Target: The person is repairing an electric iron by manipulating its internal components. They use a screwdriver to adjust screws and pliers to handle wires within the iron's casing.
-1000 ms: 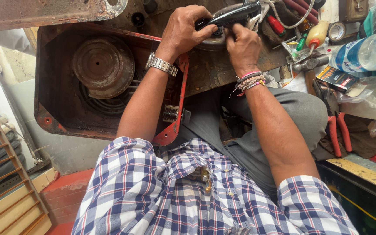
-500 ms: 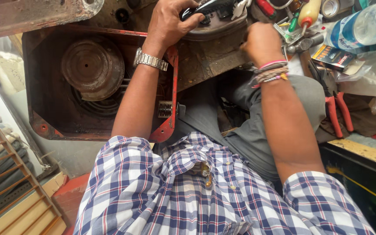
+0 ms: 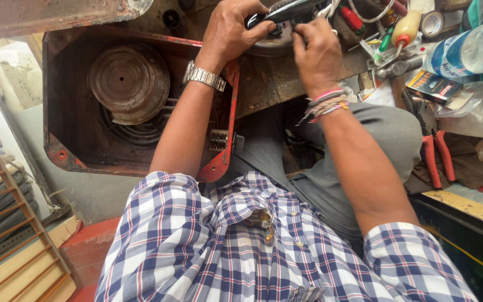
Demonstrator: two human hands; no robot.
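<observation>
— Two big shapes first?
— Rusty red metal housing [image 3: 62, 156], round dished disc [image 3: 128, 83] inside; a worn bench [image 3: 278, 84] beside it.
— And the hands?
— Left hand [image 3: 231, 31] curled tight around a glossy black tool [image 3: 278, 12] at the bench's far edge; right hand [image 3: 315, 50] pinched fingertips together against it.

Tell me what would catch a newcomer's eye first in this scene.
First, at top centre, the left hand and right hand close together on a dark, shiny object at the frame's edge. To the left sits a rusty red metal housing with a round metal disc inside. On the right, a cluttered bench holds a plastic water bottle and red-handled pliers.
</observation>
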